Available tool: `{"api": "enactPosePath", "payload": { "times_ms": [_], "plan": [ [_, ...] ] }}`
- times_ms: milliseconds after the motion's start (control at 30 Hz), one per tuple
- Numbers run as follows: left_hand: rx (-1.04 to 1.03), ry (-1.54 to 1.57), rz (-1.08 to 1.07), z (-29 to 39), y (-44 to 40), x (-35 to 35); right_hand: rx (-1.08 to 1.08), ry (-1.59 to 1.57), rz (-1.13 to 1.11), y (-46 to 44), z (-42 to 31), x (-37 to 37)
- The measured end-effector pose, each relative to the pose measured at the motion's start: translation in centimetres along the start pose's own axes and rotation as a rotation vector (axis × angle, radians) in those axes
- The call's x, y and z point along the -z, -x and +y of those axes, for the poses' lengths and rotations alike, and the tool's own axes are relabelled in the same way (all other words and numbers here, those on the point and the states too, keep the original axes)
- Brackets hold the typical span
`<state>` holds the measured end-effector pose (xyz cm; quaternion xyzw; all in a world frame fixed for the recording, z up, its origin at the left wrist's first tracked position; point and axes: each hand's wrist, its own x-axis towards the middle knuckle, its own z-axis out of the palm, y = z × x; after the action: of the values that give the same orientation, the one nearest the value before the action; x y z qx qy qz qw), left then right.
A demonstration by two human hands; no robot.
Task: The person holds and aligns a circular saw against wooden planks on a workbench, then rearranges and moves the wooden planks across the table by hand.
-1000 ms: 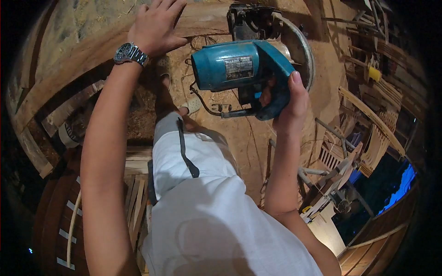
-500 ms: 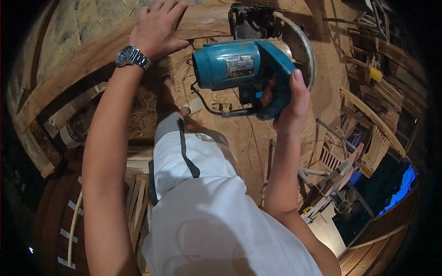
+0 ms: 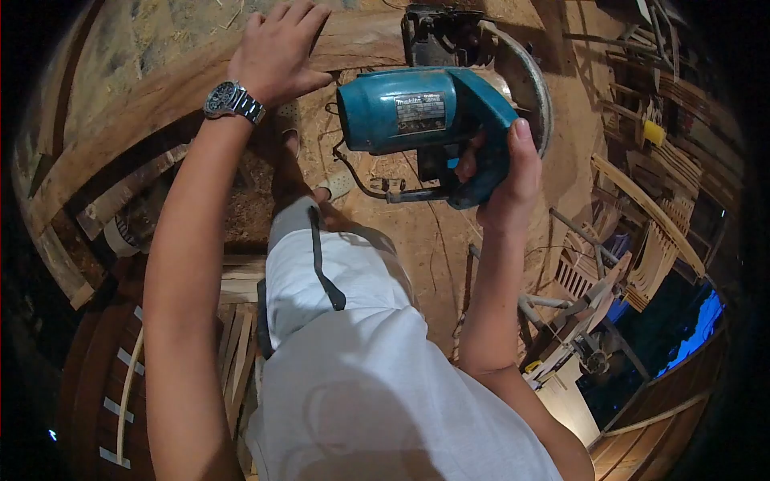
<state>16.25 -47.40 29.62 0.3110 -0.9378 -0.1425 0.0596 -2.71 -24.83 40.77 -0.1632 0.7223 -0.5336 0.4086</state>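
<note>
My right hand (image 3: 513, 172) is wrapped around the rear handle of a teal circular saw (image 3: 409, 111), with its thumb on top of the handle. The saw's dark base and rounded blade guard are at the far end, at the edge of a long wooden beam (image 3: 353, 44). My left hand (image 3: 277, 52), with a metal watch (image 3: 233, 102) on its wrist, lies on the beam left of the saw. Its fingers are stretched out and its thumb points toward the saw motor. The blade's contact with the wood is hidden.
Below the saw, a power cord (image 3: 361, 180) hangs over the dusty floor (image 3: 433, 256), close to my feet. Slatted wooden chair parts (image 3: 654, 256) and stacked timber stand at the right. Dark boards (image 3: 104, 385) lie at lower left.
The saw and my right hand have shifted very slightly to the right in view. My left hand stays on the beam, with only a tiny shift the same way.
</note>
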Motion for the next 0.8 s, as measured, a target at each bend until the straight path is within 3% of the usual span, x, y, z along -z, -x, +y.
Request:
{"api": "enactPosePath", "payload": {
  "times_ms": [433, 533, 600, 800],
  "plan": [
    [0.005, -0.018, -0.039, -0.3, 0.1, 0.0, 0.011, -0.002, 0.017, -0.6, -0.5, -0.6],
    [-0.005, -0.031, 0.002, -0.7, 0.3, -1.0, 0.001, 0.013, 0.01, -0.7, -0.5, -0.6],
    [-0.076, -0.039, 0.163, -1.0, 0.4, -1.8, -0.003, 0.011, 0.018, -0.8, -0.5, -0.7],
    [-0.056, -0.014, 0.157, -1.0, 0.6, -1.9, 0.015, 0.023, 0.019, -1.1, -0.7, -0.8]
  ]
}}
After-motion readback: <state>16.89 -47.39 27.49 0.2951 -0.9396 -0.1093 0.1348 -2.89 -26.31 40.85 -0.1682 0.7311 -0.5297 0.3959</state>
